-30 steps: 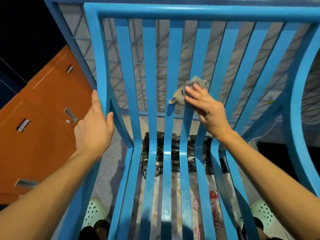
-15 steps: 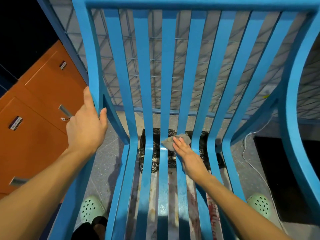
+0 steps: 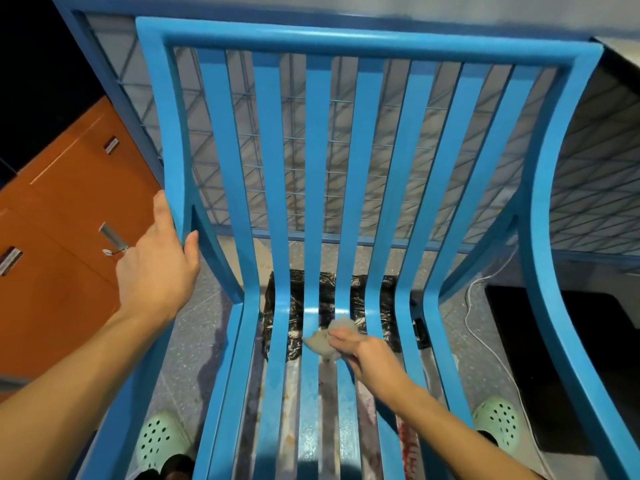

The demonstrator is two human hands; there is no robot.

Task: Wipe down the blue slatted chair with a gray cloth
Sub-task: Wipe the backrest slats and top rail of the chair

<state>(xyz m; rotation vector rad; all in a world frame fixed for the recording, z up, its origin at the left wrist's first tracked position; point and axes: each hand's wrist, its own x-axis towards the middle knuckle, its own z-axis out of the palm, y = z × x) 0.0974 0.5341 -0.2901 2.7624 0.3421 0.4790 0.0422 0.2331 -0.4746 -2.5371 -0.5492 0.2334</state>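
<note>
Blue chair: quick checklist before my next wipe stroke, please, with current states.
1. Gray cloth in the right hand: ok, fingers hold it.
2. Cloth touching the seat slats: ok, near the seat-back bend.
3. Left hand steadying the blue chair: ok, holds the side post.
4. Slats to the right free of obstacles: ok.
5. Cloth clean enough: cannot tell.
6. Wiped slats clean: cannot tell.
</note>
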